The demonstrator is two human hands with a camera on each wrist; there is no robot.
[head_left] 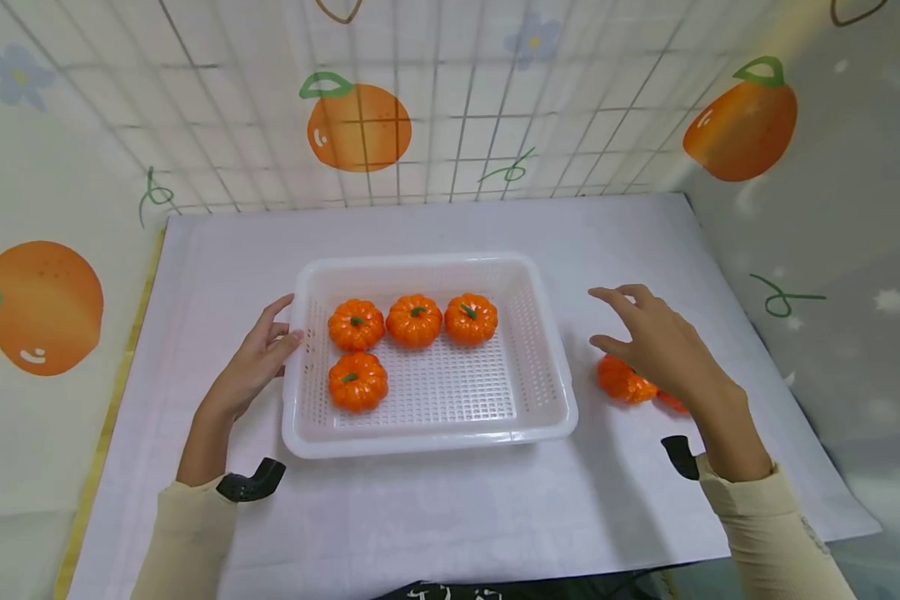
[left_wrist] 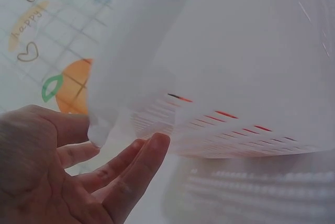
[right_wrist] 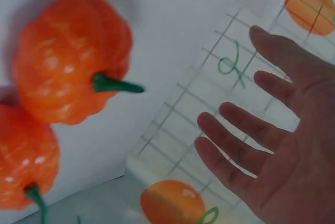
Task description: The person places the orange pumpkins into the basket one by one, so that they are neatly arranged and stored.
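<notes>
My left hand point(head_left: 258, 354) holds the left rim of a white perforated plastic basket point(head_left: 427, 446). In the left wrist view, the thumb goes over the rim and the fingers point(left_wrist: 138, 177) lie under it, outside the wall. Inside the basket, three small orange pumpkins with green stems stand in a row along the back, among them the right one point(head_left: 471, 320); another pumpkin point(head_left: 357, 382) sits in front of the left one. My right hand point(head_left: 663, 346) hovers right of the basket, fingers spread and holding nothing. Below it lie a pumpkin point(head_left: 622, 382) and a second pumpkin point(head_left: 673, 403), partly hidden by the arm.
A white cloth point(head_left: 435, 517) covers the table, with a yellow strip point(head_left: 123, 375) along its left edge. Curtains printed with oranges hang at the back and sides, in front of a wire grid point(head_left: 480, 125). Black wrist mounts point(head_left: 253, 481) sit at both sleeves.
</notes>
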